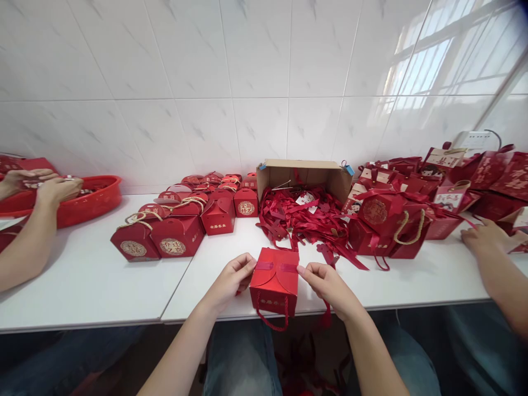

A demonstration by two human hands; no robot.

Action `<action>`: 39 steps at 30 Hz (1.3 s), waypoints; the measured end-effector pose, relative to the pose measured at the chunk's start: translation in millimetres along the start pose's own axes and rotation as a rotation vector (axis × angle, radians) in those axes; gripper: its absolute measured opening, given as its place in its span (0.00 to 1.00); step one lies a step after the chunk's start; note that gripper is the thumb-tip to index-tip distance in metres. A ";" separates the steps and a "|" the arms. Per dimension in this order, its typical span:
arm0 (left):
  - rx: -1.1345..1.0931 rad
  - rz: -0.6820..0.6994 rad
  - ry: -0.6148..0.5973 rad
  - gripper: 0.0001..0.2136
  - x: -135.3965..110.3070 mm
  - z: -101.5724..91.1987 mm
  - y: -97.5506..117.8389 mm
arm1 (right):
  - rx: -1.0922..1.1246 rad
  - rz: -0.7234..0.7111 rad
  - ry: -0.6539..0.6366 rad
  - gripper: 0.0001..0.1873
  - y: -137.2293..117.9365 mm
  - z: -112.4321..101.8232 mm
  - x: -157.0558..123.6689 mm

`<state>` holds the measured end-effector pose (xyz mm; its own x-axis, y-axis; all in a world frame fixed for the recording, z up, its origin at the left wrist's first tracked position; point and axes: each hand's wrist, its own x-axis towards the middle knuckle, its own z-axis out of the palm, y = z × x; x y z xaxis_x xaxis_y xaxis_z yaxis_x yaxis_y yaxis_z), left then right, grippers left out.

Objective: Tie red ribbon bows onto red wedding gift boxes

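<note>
A red gift box point(274, 289) stands at the table's front edge, its flaps folded shut on top and a red cord handle hanging down its front. Across the top runs a dark red ribbon point(288, 268), passing under the flaps' middle. At the box's left side, my left hand point(233, 278) is closed, thumb and fingers pinching the ribbon there. My right hand point(328, 283) pinches the ribbon by the right side, and a length of it hangs below that hand. The fingertips partly hide where the ribbon is gripped.
Behind the box, a cardboard carton point(305, 164) lies on its side, spilling tangled red ribbons point(305, 217). Finished-looking red boxes point(177, 236) stand left; ribboned boxes point(388, 225) stand right. Other people's hands work at a red basin point(99, 201) and at the far right point(490, 237).
</note>
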<state>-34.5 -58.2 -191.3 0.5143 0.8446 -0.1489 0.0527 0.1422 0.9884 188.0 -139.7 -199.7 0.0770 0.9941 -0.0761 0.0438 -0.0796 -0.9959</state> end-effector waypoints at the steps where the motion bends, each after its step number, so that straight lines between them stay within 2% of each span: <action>1: -0.014 -0.012 -0.006 0.21 -0.2 0.4 -0.5 | 0.050 0.002 -0.016 0.27 2.5 0.6 0.6; 4: -0.047 -0.026 0.000 0.21 -1.0 2.4 -2.1 | 0.217 0.005 -0.063 0.26 10.3 3.0 1.8; 9: -0.034 0.012 0.030 0.22 -0.7 6.5 -10.7 | 0.373 -0.016 -0.057 0.24 19.2 4.5 -1.1; 15: 0.058 0.109 0.119 0.22 2.5 2.7 -13.2 | 0.324 -0.058 -0.021 0.24 19.3 3.4 -2.5; 20: 0.250 0.232 0.196 0.18 0.9 3.1 -7.7 | 0.308 -0.076 0.015 0.24 23.5 5.3 0.8; 29: 0.257 0.235 0.202 0.17 -1.7 7.1 -14.4 | 0.426 -0.059 -0.030 0.25 34.3 8.2 4.4; 39: 0.226 0.270 0.252 0.18 -3.3 10.2 -22.8 | 0.413 -0.054 -0.012 0.25 34.9 8.4 4.9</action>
<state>-28.7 -69.5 -213.1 0.3119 0.9395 0.1413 0.1452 -0.1941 0.9702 181.5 -137.0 -235.3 0.0738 0.9970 -0.0216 -0.3560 0.0061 -0.9345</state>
